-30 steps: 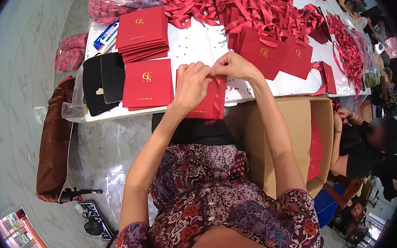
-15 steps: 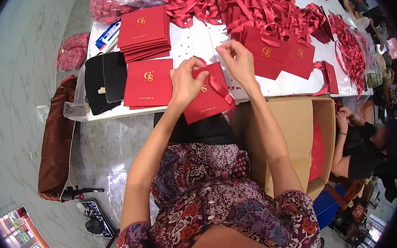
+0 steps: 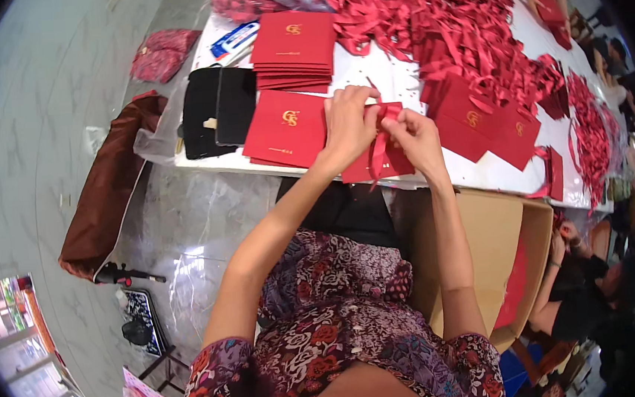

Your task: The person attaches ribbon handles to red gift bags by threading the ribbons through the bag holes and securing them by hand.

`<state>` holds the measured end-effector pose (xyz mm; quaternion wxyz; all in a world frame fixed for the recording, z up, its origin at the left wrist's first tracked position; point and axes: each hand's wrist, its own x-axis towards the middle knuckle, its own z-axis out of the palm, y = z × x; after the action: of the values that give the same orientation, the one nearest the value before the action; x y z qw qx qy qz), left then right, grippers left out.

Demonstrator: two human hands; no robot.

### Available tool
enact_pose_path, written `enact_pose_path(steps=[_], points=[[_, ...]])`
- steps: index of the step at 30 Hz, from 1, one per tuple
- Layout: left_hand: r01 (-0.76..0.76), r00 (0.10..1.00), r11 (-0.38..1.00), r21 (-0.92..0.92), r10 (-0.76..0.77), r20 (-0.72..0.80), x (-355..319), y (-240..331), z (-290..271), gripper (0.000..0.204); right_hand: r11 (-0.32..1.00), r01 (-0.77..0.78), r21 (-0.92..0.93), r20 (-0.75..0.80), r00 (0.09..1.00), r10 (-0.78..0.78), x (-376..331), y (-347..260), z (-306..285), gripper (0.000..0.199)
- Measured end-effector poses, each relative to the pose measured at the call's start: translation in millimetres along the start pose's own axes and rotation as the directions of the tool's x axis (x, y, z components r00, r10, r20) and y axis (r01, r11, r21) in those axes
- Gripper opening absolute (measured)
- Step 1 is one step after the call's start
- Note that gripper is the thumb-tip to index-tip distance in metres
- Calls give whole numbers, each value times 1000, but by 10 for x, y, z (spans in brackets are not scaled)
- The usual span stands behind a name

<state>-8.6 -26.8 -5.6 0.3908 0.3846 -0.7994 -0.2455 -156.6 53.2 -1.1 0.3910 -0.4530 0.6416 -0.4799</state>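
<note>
A red paper gift bag [image 3: 395, 165] with gold print lies at the near table edge, partly hidden under both my hands. Across its upper part runs a loose red satin ribbon [image 3: 379, 156], one end hanging down over the front. My left hand [image 3: 349, 127] is closed at the bag's top edge, thumb and fingers on the ribbon there. From the other side my right hand [image 3: 417, 140] pinches the same ribbon between thumb and fingertips. Just left of my left hand, more flat red bags [image 3: 279, 138] lie stacked.
A taller pile of red bags [image 3: 294, 40] stands behind, beside black pads [image 3: 235, 104]. Ribboned bags [image 3: 468, 123] and a ribbon heap [image 3: 461, 27] cover the right and back. An open cardboard box [image 3: 477, 238] stands right of my lap. A co-worker's hands [image 3: 563, 235] are beyond it.
My right hand has come down from above the bag onto the ribbon. The bag has shifted onto the table edge, and the whole view has turned somewhat.
</note>
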Motion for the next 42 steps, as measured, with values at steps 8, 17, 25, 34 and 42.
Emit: enact_pose_path(steps=[8,17,25,34,42], points=[[46,961,957,287,37,-276,-221,-393,-1227,30,976,167,-142,-182,965,-191,201,113,269,18],[364,930,910,200,-342,-136,-726,-1547,-2185,40,828,431,-359,59,896,-441,-293,-136,246,14],[380,925,911,160,-376,-57,-600,-1553,-2052,28,699,544,-464,191,832,-521,-408,47,776,20],[492,816,870,-43,-477,-326,-641,-1737,-1950,13,743,434,-509,39,874,-484,-208,77,719,16],[413,671,855,-312,-518,-531,-538,-1518,-2100,15,703,553,-448,224,831,-510,-272,-297,990,38]])
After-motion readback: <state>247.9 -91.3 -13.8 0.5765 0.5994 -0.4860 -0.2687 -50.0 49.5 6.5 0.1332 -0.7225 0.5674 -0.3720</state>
